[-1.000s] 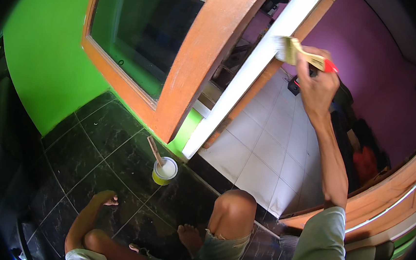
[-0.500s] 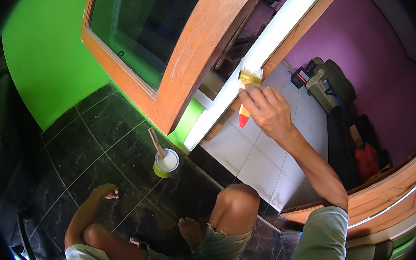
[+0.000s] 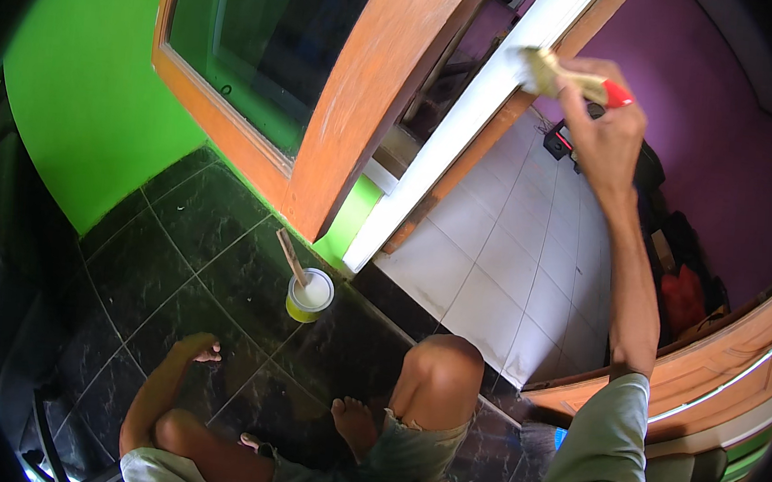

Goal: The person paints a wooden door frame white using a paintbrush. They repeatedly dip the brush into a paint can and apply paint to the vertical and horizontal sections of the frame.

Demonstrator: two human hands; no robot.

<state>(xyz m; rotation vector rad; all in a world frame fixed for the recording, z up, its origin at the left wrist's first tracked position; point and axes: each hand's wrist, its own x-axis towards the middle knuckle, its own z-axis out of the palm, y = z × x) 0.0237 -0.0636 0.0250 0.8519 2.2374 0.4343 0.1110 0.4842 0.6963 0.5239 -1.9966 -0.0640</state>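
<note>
My right hand (image 3: 608, 127) is raised and closed around a paintbrush (image 3: 589, 85) with a pale wooden handle and a red tip. Its bristles, blurred by motion, are at the upper part of the white-painted door frame (image 3: 467, 130); whether they touch it I cannot tell. Over by my bent left knee, my left hand (image 3: 207, 351) hangs with its fingers curled together and nothing visible in them. On the dark floor in front of me stands an open can of white paint (image 3: 313, 295), a wooden stick (image 3: 290, 256) leaning in it.
Beyond the frame is a purple-walled room with a white tiled floor (image 3: 467, 247) and a pile of dark things. An orange-brown window frame (image 3: 319, 163) stands left of the door frame, beside a green wall (image 3: 81, 81). Another wooden door panel (image 3: 731, 345) is at right.
My right hand has moved up and to the right along the door frame. The brush has turned from upright to nearly level, its red end now pointing right. My left hand has stayed put.
</note>
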